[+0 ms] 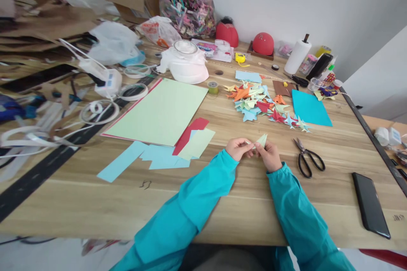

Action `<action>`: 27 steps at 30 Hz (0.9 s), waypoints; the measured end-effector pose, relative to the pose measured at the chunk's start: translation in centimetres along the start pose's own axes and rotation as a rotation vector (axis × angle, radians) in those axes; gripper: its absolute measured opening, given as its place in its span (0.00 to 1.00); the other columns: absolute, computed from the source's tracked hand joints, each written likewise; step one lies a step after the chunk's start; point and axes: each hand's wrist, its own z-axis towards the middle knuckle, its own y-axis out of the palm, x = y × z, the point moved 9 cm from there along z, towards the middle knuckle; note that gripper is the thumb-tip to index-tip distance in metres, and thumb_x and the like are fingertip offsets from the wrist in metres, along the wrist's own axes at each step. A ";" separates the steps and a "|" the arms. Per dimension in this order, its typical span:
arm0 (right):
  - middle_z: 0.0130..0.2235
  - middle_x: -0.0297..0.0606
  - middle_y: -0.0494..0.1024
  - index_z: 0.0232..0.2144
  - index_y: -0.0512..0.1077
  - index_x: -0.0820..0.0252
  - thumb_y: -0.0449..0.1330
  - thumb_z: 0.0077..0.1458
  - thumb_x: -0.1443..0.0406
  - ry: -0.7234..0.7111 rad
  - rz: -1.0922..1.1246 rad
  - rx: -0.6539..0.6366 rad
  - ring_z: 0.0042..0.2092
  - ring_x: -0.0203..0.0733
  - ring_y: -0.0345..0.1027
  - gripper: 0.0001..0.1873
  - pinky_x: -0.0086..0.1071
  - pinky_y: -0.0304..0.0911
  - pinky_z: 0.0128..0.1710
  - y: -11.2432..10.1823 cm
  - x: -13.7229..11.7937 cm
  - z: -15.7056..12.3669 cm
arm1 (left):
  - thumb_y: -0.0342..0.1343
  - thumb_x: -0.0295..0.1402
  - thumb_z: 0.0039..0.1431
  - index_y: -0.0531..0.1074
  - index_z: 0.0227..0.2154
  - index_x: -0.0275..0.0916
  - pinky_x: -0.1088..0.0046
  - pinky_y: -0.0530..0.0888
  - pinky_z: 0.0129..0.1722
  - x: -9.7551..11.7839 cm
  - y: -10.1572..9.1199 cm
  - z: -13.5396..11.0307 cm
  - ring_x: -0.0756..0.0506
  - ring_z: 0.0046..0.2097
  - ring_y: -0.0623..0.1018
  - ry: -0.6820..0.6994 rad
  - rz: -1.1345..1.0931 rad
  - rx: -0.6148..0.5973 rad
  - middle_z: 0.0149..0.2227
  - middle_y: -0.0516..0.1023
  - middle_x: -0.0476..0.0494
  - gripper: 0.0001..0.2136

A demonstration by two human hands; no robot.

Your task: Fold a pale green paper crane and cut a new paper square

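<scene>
Between my two hands is a small piece of folded pale green paper [262, 139], its pointed tip sticking up. My left hand [239, 149] pinches its left end between thumb and fingers. My right hand [269, 155] grips the other side, with the thumb pressed on the paper. Just beyond lies a heap of folded paper cranes [254, 99] in orange, red, blue and pale green. To the right of my right hand rest black-handled scissors [307, 159]. Left of my hands are a pale green paper piece [197, 144], a red piece [190, 132] and blue pieces [165, 159].
A large pale green sheet stack [159, 112] covers the left middle of the table. Bright blue paper [311, 108] lies right of the cranes. A black phone [370, 205] rests near the right edge. Cables [100, 110], a power strip [108, 82] and plastic bags [114, 42] crowd the left.
</scene>
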 end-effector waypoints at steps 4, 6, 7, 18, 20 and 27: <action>0.16 0.31 0.65 0.17 0.64 0.60 0.58 0.47 0.50 0.012 0.018 0.017 0.20 0.32 0.57 0.21 0.28 0.54 0.21 0.0 0.0 0.0 | 0.63 0.44 0.38 0.71 0.18 0.32 0.75 0.69 0.19 -0.2 0.0 0.0 0.50 0.18 0.72 -0.057 -0.047 0.003 0.14 0.72 0.46 0.17; 0.16 0.31 0.65 0.18 0.65 0.61 0.58 0.46 0.50 0.020 0.033 0.024 0.20 0.32 0.56 0.20 0.28 0.54 0.21 0.0 0.0 0.1 | 0.63 0.47 0.36 0.70 0.17 0.31 0.75 0.69 0.18 -0.4 0.0 0.0 0.50 0.17 0.72 -0.089 -0.085 -0.001 0.14 0.71 0.46 0.19; 0.16 0.30 0.65 0.18 0.65 0.61 0.58 0.46 0.50 0.023 0.039 0.025 0.20 0.32 0.56 0.20 0.28 0.54 0.21 0.0 0.0 0.1 | 0.63 0.48 0.35 0.70 0.17 0.31 0.76 0.69 0.17 -0.4 0.0 0.1 0.50 0.17 0.72 -0.098 -0.111 0.003 0.14 0.71 0.46 0.20; 0.18 0.31 0.68 0.20 0.68 0.62 0.59 0.46 0.51 0.118 0.225 0.047 0.21 0.33 0.60 0.19 0.28 0.58 0.21 -0.2 1.7 0.1 | 0.63 0.48 0.35 0.69 0.19 0.31 0.76 0.68 0.16 -0.5 -1.0 0.5 0.49 0.17 0.72 -0.075 -0.200 0.071 0.14 0.72 0.45 0.21; 0.18 0.31 0.68 0.21 0.69 0.61 0.60 0.45 0.51 0.132 0.269 0.081 0.20 0.33 0.60 0.18 0.28 0.59 0.21 -0.6 2.1 0.2 | 0.63 0.49 0.33 0.69 0.19 0.32 0.76 0.67 0.15 -0.5 -1.4 0.6 0.49 0.16 0.72 -0.060 -0.214 0.123 0.13 0.71 0.46 0.22; 0.17 0.30 0.68 0.20 0.69 0.62 0.62 0.45 0.55 0.084 0.267 0.082 0.20 0.31 0.60 0.15 0.27 0.59 0.21 -0.6 1.9 0.2 | 0.66 0.43 0.31 0.71 0.22 0.32 0.76 0.72 0.19 -0.2 -0.9 0.2 0.50 0.19 0.73 0.008 -0.103 0.145 0.16 0.74 0.47 0.19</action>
